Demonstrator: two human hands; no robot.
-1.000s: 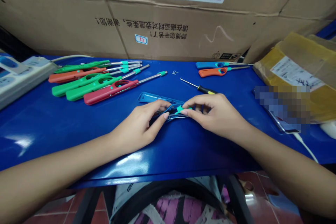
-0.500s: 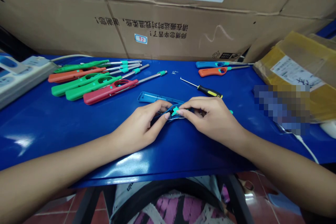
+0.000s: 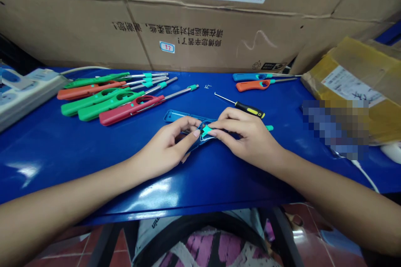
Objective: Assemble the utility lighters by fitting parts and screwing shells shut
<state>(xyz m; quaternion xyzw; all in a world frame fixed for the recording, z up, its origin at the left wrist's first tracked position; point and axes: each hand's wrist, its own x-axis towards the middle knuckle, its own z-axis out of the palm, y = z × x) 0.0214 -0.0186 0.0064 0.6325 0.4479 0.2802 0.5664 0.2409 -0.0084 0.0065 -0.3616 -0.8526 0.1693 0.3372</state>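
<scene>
My left hand (image 3: 173,139) is closed on an opened blue lighter body (image 3: 196,145), holding it just above the blue table. A turquoise trigger piece (image 3: 206,131) sits at its middle, pinched between the thumb and fingers of my right hand (image 3: 241,129). A thin pale wire shows beside that piece. The turquoise tip (image 3: 269,128) of the lighter's rod pokes out past my right hand, which hides most of the rod. Behind my hands lies a separate blue half shell (image 3: 178,115). Next to my right fingers rests a hooked pick (image 3: 250,109) with a black and yellow handle.
Several long-nosed lighters (image 3: 131,108) in green, orange and red lie at the left, near a white power strip (image 3: 34,87). A blue and an orange lighter (image 3: 253,86) lie at the back right. A large carton (image 3: 175,16) stands behind; a yellow-taped package (image 3: 354,87) sits at the right.
The lighter body has tilted, its left end coming lower and nearer. My right hand has shifted slightly, and more of the turquoise rod tip now shows.
</scene>
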